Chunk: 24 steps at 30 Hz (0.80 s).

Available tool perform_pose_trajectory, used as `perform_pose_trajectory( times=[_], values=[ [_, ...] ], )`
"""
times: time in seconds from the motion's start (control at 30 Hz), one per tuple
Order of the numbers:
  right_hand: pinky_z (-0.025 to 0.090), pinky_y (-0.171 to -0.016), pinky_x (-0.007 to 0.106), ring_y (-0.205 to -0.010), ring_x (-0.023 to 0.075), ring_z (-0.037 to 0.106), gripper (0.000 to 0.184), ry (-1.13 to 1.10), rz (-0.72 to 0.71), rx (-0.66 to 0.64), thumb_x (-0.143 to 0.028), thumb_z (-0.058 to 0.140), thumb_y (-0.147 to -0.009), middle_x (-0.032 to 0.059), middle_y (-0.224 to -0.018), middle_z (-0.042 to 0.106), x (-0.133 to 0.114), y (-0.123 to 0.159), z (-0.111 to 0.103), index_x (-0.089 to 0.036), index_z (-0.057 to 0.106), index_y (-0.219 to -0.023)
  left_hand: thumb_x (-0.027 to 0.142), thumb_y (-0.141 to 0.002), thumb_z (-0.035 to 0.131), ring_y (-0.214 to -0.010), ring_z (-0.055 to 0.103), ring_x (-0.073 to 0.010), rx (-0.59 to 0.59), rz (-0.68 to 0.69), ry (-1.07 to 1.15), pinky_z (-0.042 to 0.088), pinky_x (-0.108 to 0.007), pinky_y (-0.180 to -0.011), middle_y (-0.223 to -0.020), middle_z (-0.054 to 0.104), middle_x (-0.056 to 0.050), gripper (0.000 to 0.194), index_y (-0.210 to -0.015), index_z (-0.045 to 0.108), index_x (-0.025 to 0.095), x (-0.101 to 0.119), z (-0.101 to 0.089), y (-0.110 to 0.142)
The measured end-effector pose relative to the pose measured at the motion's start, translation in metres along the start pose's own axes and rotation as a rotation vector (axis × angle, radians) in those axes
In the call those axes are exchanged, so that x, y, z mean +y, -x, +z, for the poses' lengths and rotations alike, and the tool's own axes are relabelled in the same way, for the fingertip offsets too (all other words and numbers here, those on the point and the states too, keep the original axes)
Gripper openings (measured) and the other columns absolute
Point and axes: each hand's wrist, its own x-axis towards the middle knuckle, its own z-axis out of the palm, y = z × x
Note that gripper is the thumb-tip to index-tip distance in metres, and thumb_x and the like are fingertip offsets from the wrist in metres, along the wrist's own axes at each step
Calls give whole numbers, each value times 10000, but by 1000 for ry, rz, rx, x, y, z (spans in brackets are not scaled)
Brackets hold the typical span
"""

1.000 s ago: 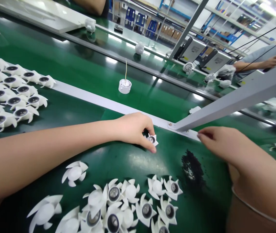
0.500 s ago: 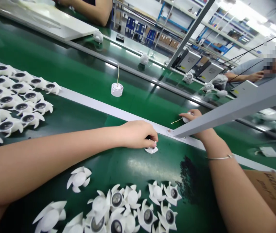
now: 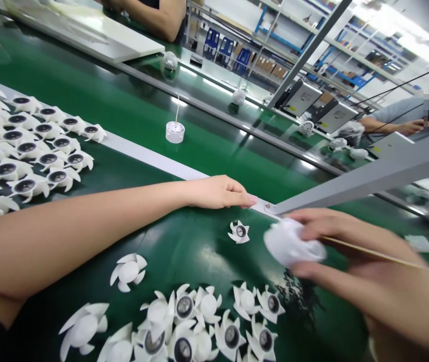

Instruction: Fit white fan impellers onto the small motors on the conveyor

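Note:
My right hand (image 3: 380, 276), blurred and close to the camera, grips a round white plastic fan housing (image 3: 284, 244) between thumb and fingers. A thin yellow wire (image 3: 372, 253) trails from the housing back across the hand. By the pale metal strip, my left hand (image 3: 224, 192) has its fingers curled together, with nothing visible in them. Just below it on the green surface lies one white fan impeller (image 3: 240, 232), dark hub up, apart from both hands. Nearer me, several more impellers (image 3: 231, 336) lie in a loose group, some hub up and others face down.
Rows of impellers (image 3: 25, 147) cover the left side. Past the metal strip (image 3: 150, 157), another white housing (image 3: 175, 132) stands with its wire upright. A slanted grey post (image 3: 350, 171) crosses at right. Co-workers' arms (image 3: 154, 12) show across the line.
My left hand has let go of the impeller and moved slightly up and right. My right hand has brought the housing from beyond the post towards me.

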Motion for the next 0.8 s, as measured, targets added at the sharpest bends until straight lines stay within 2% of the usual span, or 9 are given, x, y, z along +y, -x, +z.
perform_pose_trajectory(
  times=[0.1,0.2,0.27,0.33,0.57,0.67,0.73,0.8],
  values=[
    [544,-859,380,-1006,252,652,185,-25,-112,-46,-359,762,-809,68,-1154,653,-6,-19,31,-268,629,-899,617,-871,560,-862,609,-125,-33,35,19,454,-219,-735,-1029,710,-3,465,-1038,719,213,0,-1,1],
    [534,-868,352,-1049,225,633,144,-3,-163,-153,-231,692,-857,66,-1229,611,-1,-26,50,-264,652,-991,575,-762,717,-800,602,-116,-80,40,-9,448,-219,-716,-958,710,15,448,-1046,723,228,-1,0,3],
    [525,-888,344,-1067,213,625,155,-4,-154,-224,-192,662,-875,62,-1250,597,3,-27,55,-265,665,-1011,509,-699,792,-745,583,-107,-100,42,-40,437,-216,-681,-899,702,21,449,-1037,725,219,0,1,3],
    [524,-876,335,-1044,205,631,134,-5,-127,-264,-197,667,-878,56,-1226,607,4,-26,56,-261,676,-996,455,-707,798,-719,569,-102,-115,43,-71,426,-218,-664,-866,696,18,415,-1026,726,200,1,1,2],
    [530,-782,340,-929,209,658,153,41,-37,-222,-152,685,-844,43,-1150,654,-6,-25,61,-256,711,-954,346,-755,761,-738,578,-104,-128,22,-201,410,-220,-657,-956,703,7,337,-1046,712,181,2,0,-1],
    [533,-785,347,-928,213,657,125,39,-64,-231,-191,690,-851,47,-1146,657,-4,-25,62,-261,710,-953,414,-785,722,-729,584,-122,-48,7,-335,381,-233,-612,-880,691,11,303,-991,702,193,12,2,6],
    [538,-795,348,-951,217,655,98,36,-91,-251,-229,680,-868,51,-1160,654,0,-26,62,-257,699,-959,436,-780,715,-703,569,-137,81,20,-519,338,-255,-576,-832,671,6,276,-917,686,198,28,7,15],
    [543,-814,368,-995,241,650,137,84,-86,-203,-265,649,-891,74,-1199,644,4,-26,60,-245,681,-1023,402,-776,714,-698,553,-150,163,87,-685,304,-278,-566,-801,653,-5,213,-831,669,201,47,16,25]
  ],
)
